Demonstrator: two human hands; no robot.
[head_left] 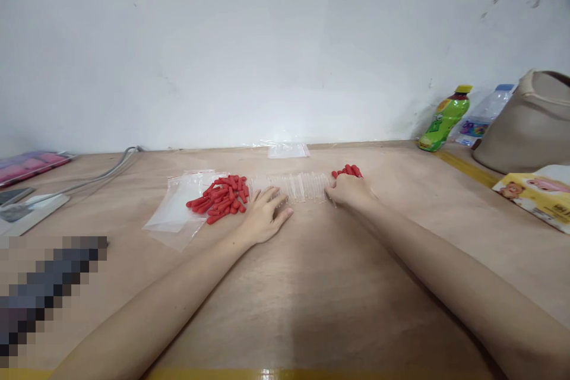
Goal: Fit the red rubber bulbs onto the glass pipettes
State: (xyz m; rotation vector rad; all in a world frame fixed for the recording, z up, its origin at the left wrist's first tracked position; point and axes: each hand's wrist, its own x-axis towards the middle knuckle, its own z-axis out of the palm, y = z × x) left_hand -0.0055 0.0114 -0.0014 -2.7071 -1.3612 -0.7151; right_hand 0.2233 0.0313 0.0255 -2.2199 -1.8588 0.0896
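Note:
A row of thin clear tubes (pixel 305 187) lies side by side on the table. My left hand (pixel 263 217) rests at the row's left end, its fingers spread and lying flat over the tubes there. At the opposite end, my right hand (pixel 350 190) has its fingers curled together against the last tubes; what is between the fingertips is hidden. Left of my left hand is a heap of small red rounded pegs (pixel 225 196). Another small group of red pegs (pixel 350 170) sits just behind my right hand, partly covered by it.
Clear zip bags (pixel 171 214) lie beside the red heap, and another bag (pixel 288 151) is by the wall. A green bottle (pixel 445 119), a clear bottle (pixel 478 122), a beige bag (pixel 525 124) and a yellow packet (pixel 541 193) stand right. A grey cable (pixel 104 177) runs at left.

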